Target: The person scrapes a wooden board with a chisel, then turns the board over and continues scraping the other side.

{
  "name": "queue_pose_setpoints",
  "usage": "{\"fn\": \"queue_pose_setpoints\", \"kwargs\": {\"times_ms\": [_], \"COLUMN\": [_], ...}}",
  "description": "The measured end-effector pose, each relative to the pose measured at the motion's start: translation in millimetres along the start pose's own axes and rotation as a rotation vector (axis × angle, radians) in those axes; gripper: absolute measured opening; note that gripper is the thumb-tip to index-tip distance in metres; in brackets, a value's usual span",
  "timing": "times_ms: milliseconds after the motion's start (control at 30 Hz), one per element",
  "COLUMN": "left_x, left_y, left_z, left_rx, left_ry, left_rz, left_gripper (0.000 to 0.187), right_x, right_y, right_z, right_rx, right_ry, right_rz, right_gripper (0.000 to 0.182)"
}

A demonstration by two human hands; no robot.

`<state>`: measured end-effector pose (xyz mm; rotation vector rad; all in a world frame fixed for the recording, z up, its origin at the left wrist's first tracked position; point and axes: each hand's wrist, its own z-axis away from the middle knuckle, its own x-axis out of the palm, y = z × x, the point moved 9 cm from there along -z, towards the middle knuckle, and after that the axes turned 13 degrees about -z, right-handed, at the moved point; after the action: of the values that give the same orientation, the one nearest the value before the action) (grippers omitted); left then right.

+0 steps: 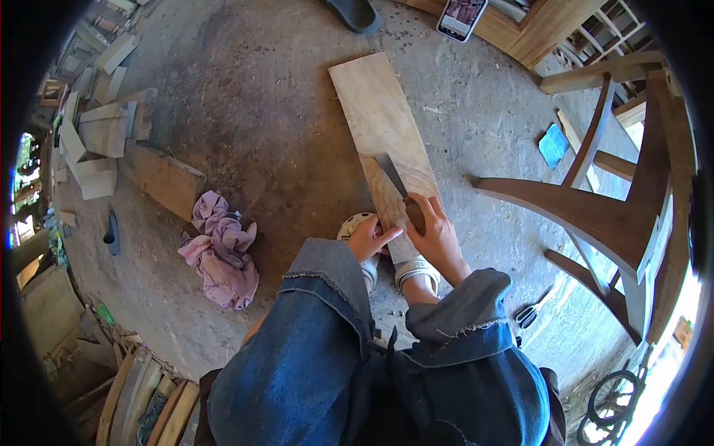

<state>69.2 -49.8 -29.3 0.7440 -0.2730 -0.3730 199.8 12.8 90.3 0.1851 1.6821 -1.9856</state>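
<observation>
A long wooden board (387, 111) slants away from between my feet across the concrete floor. My right hand (437, 236) is wrapped round the wooden handle of a hand tool with a dark, tapering blade (391, 175), which lies over the board's grain. At the board's near left edge is my left hand (372, 238), its fingers closed on that edge and partly hidden. The two hands are close together, the left one just below the tool's handle.
A pink cloth (221, 253) and a wood block (167, 181) lie to the left, beyond them wood offcuts (108, 134). A curved wooden frame (565, 212) stands right. Scissors (527, 317), a blue sheet (552, 146), a phone (461, 18) and a slipper (355, 13) are also around.
</observation>
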Motion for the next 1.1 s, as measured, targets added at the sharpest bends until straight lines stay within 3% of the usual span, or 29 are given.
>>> {"fn": "queue_pose_setpoints", "kwargs": {"times_ms": [267,500,567,700,767,867,1100], "left_x": [-2.3,-0.8,-0.3,-4.4,-5.5,-8.8,-5.3], "left_y": [10.4,10.7,9.9,13.1,18.2,27.2,12.1], "left_z": [5.5,5.4,5.2,7.8,11.1,14.8,6.5], "left_rx": [-0.014,0.004,0.028,0.035,0.044,0.043,0.059], "left_ry": [0.037,0.06,0.081,0.09,0.109,0.111,0.093], "left_rz": [-0.063,-0.065,-0.043,-0.095,-0.072,-0.105,-0.01], "left_gripper": [0.046,0.041,0.04,0.044,0.04,0.036,0.041], "right_x": [-13.3,-16.5,-13.4,2.8,12.4,17.3,13.9], "right_y": [22.7,2.1,-9.7,-7.0,1.3,0.9,1.0], "right_z": [16.9,15.9,15.5,18.2,21.3,22.6,16.5], "right_rx": [0.16,0.088,-0.035,0.013,0.16,0.033,0.011], "right_ry": [-0.072,-0.049,-0.053,-0.112,-0.178,-0.1,-0.068], "right_rz": [-0.126,-0.144,-0.169,-0.055,-0.005,-0.01,-0.065], "right_gripper": [0.058,0.057,0.058,0.058,0.055,0.057,0.056]}}
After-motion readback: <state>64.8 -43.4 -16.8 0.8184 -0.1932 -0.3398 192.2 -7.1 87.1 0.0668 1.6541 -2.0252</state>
